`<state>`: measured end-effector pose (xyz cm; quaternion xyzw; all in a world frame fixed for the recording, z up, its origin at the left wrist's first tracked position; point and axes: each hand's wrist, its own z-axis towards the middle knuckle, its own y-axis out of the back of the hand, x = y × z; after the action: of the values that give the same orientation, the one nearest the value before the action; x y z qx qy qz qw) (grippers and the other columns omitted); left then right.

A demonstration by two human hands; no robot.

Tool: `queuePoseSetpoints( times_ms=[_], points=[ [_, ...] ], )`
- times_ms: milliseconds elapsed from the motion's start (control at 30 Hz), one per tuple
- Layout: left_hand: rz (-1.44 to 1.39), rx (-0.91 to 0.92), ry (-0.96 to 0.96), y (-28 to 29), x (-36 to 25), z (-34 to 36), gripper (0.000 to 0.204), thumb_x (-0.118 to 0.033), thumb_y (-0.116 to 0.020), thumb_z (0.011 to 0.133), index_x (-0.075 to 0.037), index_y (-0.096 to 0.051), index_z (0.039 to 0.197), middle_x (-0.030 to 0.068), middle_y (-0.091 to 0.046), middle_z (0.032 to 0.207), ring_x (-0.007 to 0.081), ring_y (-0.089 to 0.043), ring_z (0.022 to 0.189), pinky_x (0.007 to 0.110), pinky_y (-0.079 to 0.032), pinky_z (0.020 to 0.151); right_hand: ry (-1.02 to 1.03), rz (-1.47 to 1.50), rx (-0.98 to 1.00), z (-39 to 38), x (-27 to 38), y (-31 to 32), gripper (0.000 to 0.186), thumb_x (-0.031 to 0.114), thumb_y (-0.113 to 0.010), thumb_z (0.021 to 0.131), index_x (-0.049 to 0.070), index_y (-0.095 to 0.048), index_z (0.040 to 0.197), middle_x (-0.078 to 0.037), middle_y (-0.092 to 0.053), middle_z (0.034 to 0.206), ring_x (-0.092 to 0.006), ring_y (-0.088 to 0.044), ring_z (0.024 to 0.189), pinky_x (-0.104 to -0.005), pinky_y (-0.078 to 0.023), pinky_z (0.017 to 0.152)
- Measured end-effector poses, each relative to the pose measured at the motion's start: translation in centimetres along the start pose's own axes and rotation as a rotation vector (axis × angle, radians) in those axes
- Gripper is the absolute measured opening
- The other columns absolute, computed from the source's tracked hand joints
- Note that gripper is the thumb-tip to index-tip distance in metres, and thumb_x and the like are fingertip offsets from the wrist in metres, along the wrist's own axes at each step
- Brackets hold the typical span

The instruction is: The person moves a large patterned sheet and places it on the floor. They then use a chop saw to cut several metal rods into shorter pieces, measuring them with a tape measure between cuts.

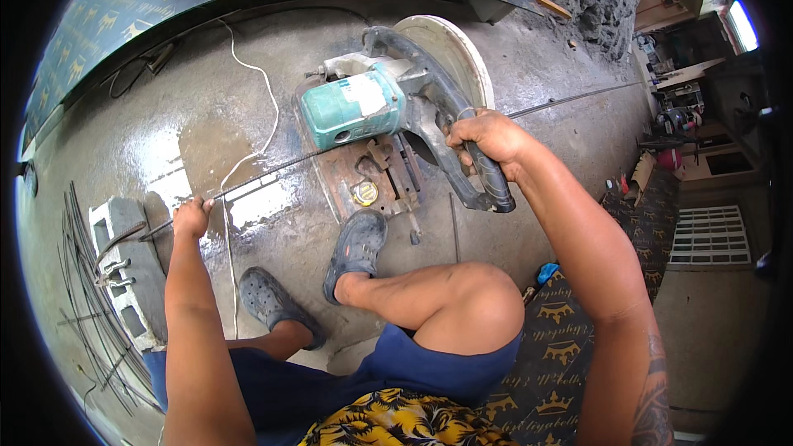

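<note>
My left hand (192, 217) grips a long thin dark steel rod (256, 181), which runs across the teal cut-off saw's (343, 111) metal base (330, 190). My right hand (487, 142) is closed around the saw's black handle (494, 186). The saw has a large round guard (462, 49); its cutting edge is hidden. A round yellow tape measure (365, 192) lies on the base. Beside my left hand stands a hollow concrete block (132, 281) with a bent metal piece (116, 252) on it.
My feet (355, 248) are just below the saw. A white cable (266, 83) snakes over the concrete floor. Several thin rods (83, 306) lie at the left. Dark patterned boards (562, 339) are at top and right, a grey rock heap (578, 0) top right, a white grille (709, 235) far right.
</note>
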<state>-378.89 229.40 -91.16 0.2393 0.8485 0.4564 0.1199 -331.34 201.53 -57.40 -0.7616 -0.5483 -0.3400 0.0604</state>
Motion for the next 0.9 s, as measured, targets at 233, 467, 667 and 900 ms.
queuePoseSetpoints(
  times_ms=[233,467,667,900],
  points=[
    [-0.015,0.026,-0.001,0.5,0.1,0.1,0.052,-0.053,-0.044,0.106,-0.008,-0.064,0.120,0.0192,-0.071,0.118,0.0371,-0.063,0.118,0.053,-0.043,0.103,0.028,0.013,-0.058,0.1,-1.7,-0.7,0.012,0.010,-0.070,0.077,0.002,-0.062,0.073,-0.007,-0.056,0.063,-0.0171,-0.052,0.048,-0.0356,-0.042,0.041],
    [-0.034,0.027,0.011,1.6,0.5,0.5,0.050,-0.053,-0.046,0.105,-0.008,-0.065,0.117,0.0203,-0.071,0.117,0.0378,-0.063,0.117,0.053,-0.044,0.102,0.056,-0.025,-0.075,0.4,-1.9,-1.5,0.016,0.015,-0.071,0.077,0.001,-0.063,0.076,-0.008,-0.059,0.063,-0.0167,-0.055,0.050,-0.0342,-0.044,0.045],
    [-0.054,0.018,-0.011,1.5,1.2,1.9,0.049,-0.052,-0.050,0.103,-0.007,-0.066,0.114,0.0235,-0.071,0.115,0.0419,-0.065,0.111,0.054,-0.046,0.098,0.090,-0.020,-0.104,2.5,-6.0,-0.5,0.036,0.018,-0.074,0.077,-0.009,-0.062,0.098,-0.011,-0.065,0.080,-0.0202,-0.059,0.058,-0.0352,-0.049,0.051],
    [-0.274,-0.158,0.005,-5.3,8.6,6.0,0.050,-0.047,-0.055,0.102,0.002,-0.065,0.102,0.0287,-0.069,0.105,0.0497,-0.064,0.100,0.058,-0.048,0.085,0.155,0.037,-0.043,5.0,-3.7,-3.9,0.035,0.014,-0.075,0.078,-0.005,-0.065,0.106,-0.011,-0.069,0.088,-0.0267,-0.068,0.079,-0.0441,-0.056,0.068]
  ],
)
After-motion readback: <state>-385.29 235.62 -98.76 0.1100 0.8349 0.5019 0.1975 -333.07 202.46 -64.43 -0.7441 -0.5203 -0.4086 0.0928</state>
